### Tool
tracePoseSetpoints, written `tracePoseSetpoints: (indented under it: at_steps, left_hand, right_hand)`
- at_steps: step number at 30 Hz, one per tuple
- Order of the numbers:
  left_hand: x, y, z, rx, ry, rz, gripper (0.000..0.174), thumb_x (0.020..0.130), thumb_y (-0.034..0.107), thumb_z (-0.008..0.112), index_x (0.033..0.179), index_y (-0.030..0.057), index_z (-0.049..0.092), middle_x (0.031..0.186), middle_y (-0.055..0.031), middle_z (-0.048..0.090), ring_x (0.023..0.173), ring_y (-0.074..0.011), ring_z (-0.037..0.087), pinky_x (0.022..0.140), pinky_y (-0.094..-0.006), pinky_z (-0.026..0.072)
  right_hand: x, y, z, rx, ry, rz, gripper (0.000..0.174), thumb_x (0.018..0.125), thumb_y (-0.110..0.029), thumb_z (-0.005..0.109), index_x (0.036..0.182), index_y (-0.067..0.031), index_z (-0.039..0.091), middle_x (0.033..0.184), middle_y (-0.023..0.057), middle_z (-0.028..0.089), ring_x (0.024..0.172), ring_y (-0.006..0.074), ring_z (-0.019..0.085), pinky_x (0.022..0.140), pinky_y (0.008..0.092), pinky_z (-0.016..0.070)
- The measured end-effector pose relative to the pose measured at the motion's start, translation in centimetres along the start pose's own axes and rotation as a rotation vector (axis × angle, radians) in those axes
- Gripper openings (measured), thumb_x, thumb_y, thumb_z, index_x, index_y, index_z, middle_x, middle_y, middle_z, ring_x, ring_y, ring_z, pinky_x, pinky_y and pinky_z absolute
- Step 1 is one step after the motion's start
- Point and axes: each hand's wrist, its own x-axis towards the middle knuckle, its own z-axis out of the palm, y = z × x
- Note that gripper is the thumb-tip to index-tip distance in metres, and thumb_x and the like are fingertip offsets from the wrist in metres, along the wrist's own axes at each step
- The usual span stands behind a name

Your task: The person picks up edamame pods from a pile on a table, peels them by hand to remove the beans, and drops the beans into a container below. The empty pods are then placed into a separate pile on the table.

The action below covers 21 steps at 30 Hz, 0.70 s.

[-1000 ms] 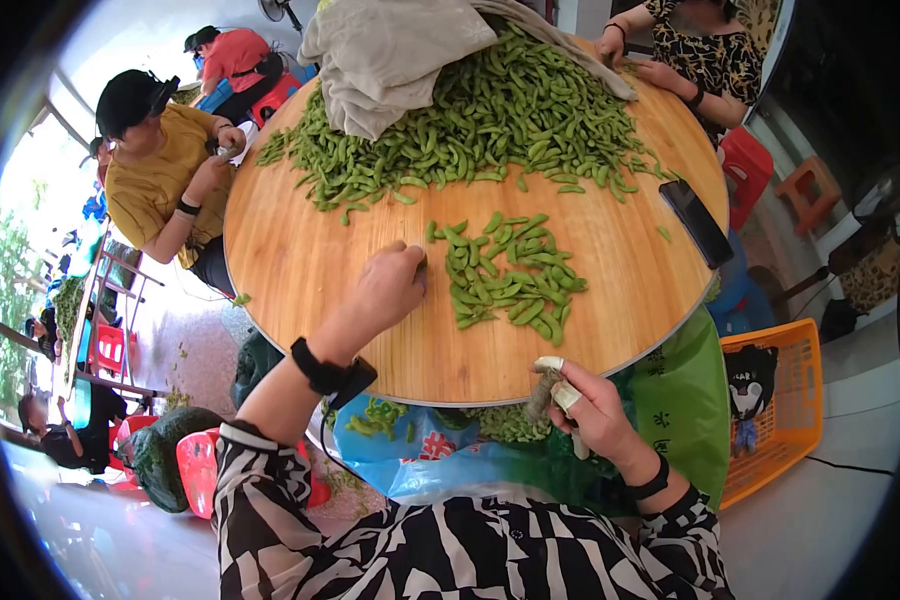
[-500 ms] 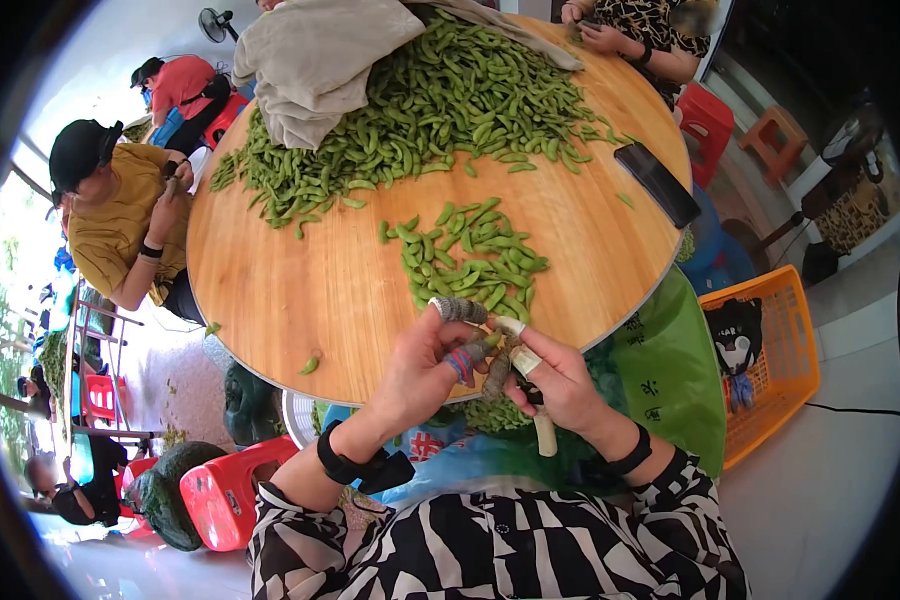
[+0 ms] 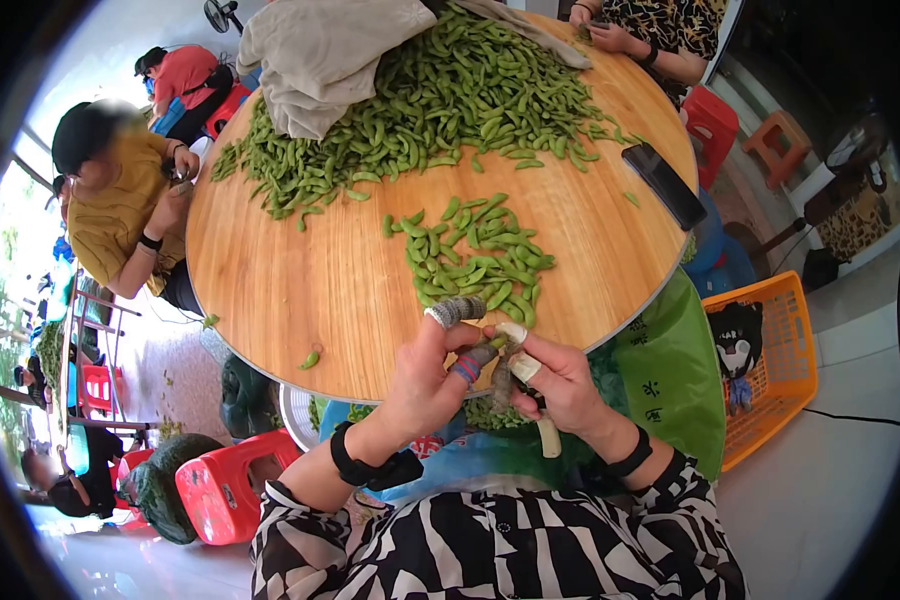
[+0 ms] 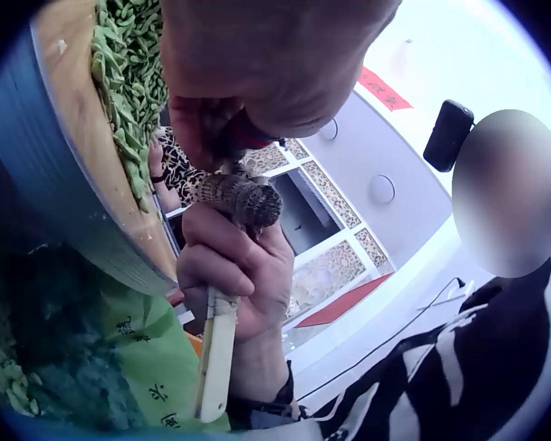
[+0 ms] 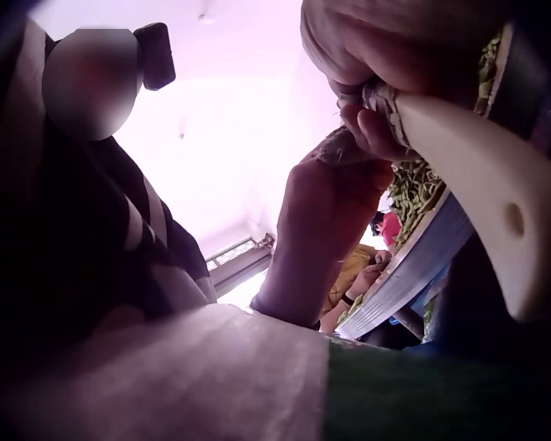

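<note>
My left hand (image 3: 430, 375), with knitted covers on thumb and finger, pinches a green edamame pod (image 3: 497, 342) over the table's near edge. My right hand (image 3: 562, 385) meets it there, pale wraps on its fingers. It grips a tool with a cream handle (image 3: 548, 438) that points down from the fist; a hole shows near the handle's end in the right wrist view. The tool's working end is hidden among the fingers. Just beyond the hands lies a small pile of edamame pods (image 3: 480, 255). One loose pod (image 3: 311, 360) rests near the left edge.
A large edamame heap (image 3: 420, 120) under a grey cloth (image 3: 310, 65) covers the far side of the round wooden table (image 3: 290, 280). A phone (image 3: 663, 187) lies at right. Below stand an orange basket (image 3: 805, 370) and a red stool (image 3: 210, 495). Other people sit around.
My left hand has come from the tabletop, left of the small pile, to meet my right hand at the near edge. A loose pod now lies at the table's left. The head view has shifted.
</note>
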Motion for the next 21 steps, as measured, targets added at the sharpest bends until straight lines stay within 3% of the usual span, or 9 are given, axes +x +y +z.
tracePoseSetpoints:
  at_steps: [4, 9, 11, 12, 14, 16, 18, 19, 21]
  left_hand:
    - [0.1, 0.0, 0.4, 0.049, 0.066, 0.034, 0.040, 0.087, -0.002, 0.056, 0.124, -0.0013, 0.041, 0.098, -0.0097, 0.067, 0.088, -0.0187, 0.066, 0.078, -0.0308, 0.0512]
    - [1.1, 0.4, 0.1, -0.688, -0.010, -0.239, 0.041, 0.084, -0.006, 0.055, 0.122, 0.0008, 0.041, 0.099, -0.0099, 0.064, 0.079, -0.0199, 0.065, 0.064, -0.0272, 0.0491]
    - [1.3, 0.9, 0.0, -0.843, -0.045, -0.273, 0.041, 0.084, -0.006, 0.055, 0.122, 0.0010, 0.041, 0.098, -0.0094, 0.064, 0.079, -0.0186, 0.064, 0.062, -0.0261, 0.0477]
    - [1.4, 1.2, -0.1, -0.999, -0.083, -0.309, 0.041, 0.084, -0.006, 0.055, 0.121, 0.0012, 0.040, 0.096, -0.0089, 0.063, 0.079, -0.0174, 0.063, 0.060, -0.0250, 0.0463]
    - [1.5, 1.7, 0.1, -1.017, -0.043, -0.401, 0.040, 0.084, -0.004, 0.057, 0.120, 0.0014, 0.040, 0.093, -0.0099, 0.063, 0.075, -0.0182, 0.063, 0.061, -0.0254, 0.0474]
    - [1.4, 1.6, 0.5, -1.035, 0.005, -0.495, 0.040, 0.083, -0.003, 0.058, 0.119, 0.0017, 0.041, 0.089, -0.0108, 0.064, 0.070, -0.0190, 0.062, 0.061, -0.0257, 0.0485]
    - [1.3, 1.1, 1.1, -0.601, -0.024, -0.354, 0.041, 0.084, -0.005, 0.057, 0.120, 0.0026, 0.040, 0.091, -0.0080, 0.062, 0.074, -0.0152, 0.060, 0.066, -0.0251, 0.0484]
    - [1.2, 1.1, 1.6, -0.601, -0.021, -0.350, 0.041, 0.084, -0.005, 0.057, 0.120, 0.0026, 0.040, 0.091, -0.0080, 0.062, 0.074, -0.0152, 0.060, 0.066, -0.0251, 0.0484]
    - [0.6, 1.2, 2.5, -0.423, -0.048, -0.248, 0.043, 0.084, -0.007, 0.057, 0.122, 0.0037, 0.041, 0.093, -0.0052, 0.060, 0.081, -0.0113, 0.058, 0.071, -0.0239, 0.0476]
  right_hand:
    - [-0.1, -0.3, 0.1, -0.119, 0.063, -0.040, 0.036, 0.096, -0.007, 0.044, 0.131, -0.0047, 0.050, 0.066, -0.0020, 0.046, 0.049, 0.0032, 0.039, 0.044, 0.0183, 0.0327]
    - [0.0, -0.2, -0.4, -0.105, 0.058, -0.099, 0.036, 0.095, -0.003, 0.044, 0.131, -0.0035, 0.051, 0.078, 0.0002, 0.057, 0.049, 0.0032, 0.038, 0.044, 0.0178, 0.0328]
    - [-0.2, -0.3, -0.7, -0.085, 0.037, -0.113, 0.037, 0.095, -0.002, 0.044, 0.131, -0.0028, 0.051, 0.083, 0.0013, 0.060, 0.048, 0.0033, 0.038, 0.044, 0.0177, 0.0327]
    - [-0.4, -0.5, -1.0, -0.050, -0.010, -0.092, 0.037, 0.094, -0.001, 0.045, 0.130, -0.0016, 0.051, 0.088, 0.0036, 0.062, 0.051, 0.0051, 0.042, 0.047, 0.0191, 0.0367]
    - [-0.3, -0.4, -1.4, -0.017, -0.058, -0.071, 0.037, 0.092, 0.001, 0.047, 0.129, -0.0004, 0.051, 0.092, 0.0058, 0.063, 0.054, 0.0069, 0.046, 0.050, 0.0204, 0.0408]
    - [0.3, 0.4, -1.9, -0.748, -0.008, -0.633, 0.041, 0.088, 0.003, 0.053, 0.129, 0.0013, 0.050, 0.091, 0.0095, 0.062, 0.065, 0.0125, 0.055, 0.061, 0.0248, 0.0474]
    - [-0.5, -0.1, -1.8, -0.754, -0.001, -0.558, 0.041, 0.085, 0.002, 0.056, 0.126, 0.0015, 0.052, 0.089, 0.0105, 0.062, 0.071, 0.0151, 0.057, 0.065, 0.0264, 0.0482]
    - [-0.8, -0.2, -1.8, -0.762, 0.013, -0.484, 0.041, 0.083, 0.002, 0.059, 0.124, 0.0017, 0.054, 0.087, 0.0116, 0.061, 0.076, 0.0177, 0.059, 0.069, 0.0280, 0.0490]
    - [-1.1, 0.2, -1.7, -0.693, 0.058, -0.415, 0.038, 0.082, 0.001, 0.061, 0.120, 0.0014, 0.055, 0.083, 0.0101, 0.061, 0.072, 0.0172, 0.059, 0.066, 0.0274, 0.0481]
